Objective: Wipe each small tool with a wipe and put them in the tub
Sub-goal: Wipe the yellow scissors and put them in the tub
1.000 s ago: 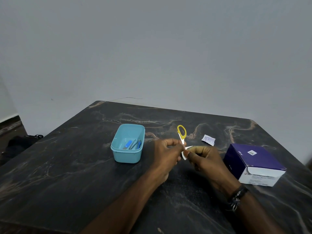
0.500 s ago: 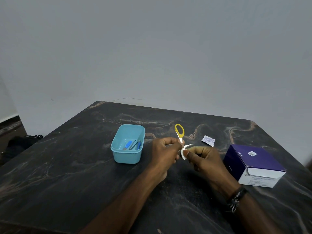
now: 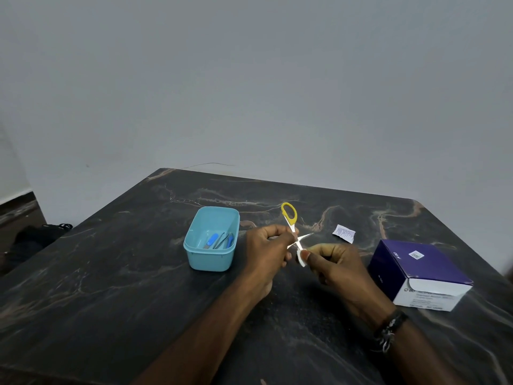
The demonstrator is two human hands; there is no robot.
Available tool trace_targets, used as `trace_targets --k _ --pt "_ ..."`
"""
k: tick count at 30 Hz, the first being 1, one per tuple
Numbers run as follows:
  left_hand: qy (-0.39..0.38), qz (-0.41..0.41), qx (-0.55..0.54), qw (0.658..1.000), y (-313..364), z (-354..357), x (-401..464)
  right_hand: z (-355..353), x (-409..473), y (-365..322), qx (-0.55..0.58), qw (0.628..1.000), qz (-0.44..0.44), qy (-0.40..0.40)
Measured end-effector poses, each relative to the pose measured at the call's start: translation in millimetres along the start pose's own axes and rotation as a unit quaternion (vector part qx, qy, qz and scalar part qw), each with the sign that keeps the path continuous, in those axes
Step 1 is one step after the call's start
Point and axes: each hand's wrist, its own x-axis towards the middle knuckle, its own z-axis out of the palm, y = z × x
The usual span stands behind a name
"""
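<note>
The scissors stand nearly upright between both hands, just right of the tub, yellow loop up and away, blades open and crossing low. The left hand pinches the shank; its grip is closed on the scissors. The right hand pinches the wipe against the lower blade. The tub lies left of the left hand, the nearer one. Other tools already lie in it. On the dark marbled worktop, right of the tub, sit a sachet and a purple box; a grey wall stands behind.

A purple-and-white box sits on the dark marble table beside a torn sachet
</note>
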Motion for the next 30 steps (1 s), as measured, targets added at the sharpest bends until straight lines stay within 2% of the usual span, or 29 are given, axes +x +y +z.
trace_targets --k 6,12,16,21,30 --pt "-0.038 -0.011 0.015 0.999 -3 7 -7 0 -2 -3 -0.001 1.0 -0.008 0.004" --pt "0.014 0.003 -0.045 0.999 0 0 0 0 1 -3 0.002 0.999 0.026 0.032" --pt "0.019 -0.008 -0.051 0.999 -6 0 4 -8 1 -10 0.059 0.992 0.032 0.107" --pt "-0.054 -0.01 -0.057 0.997 -3 9 -7 -13 3 -15 0.135 0.973 -0.008 0.186" --pt "-0.088 0.024 -0.013 0.996 -8 15 -13 -9 5 -7 0.126 0.981 0.036 0.146"
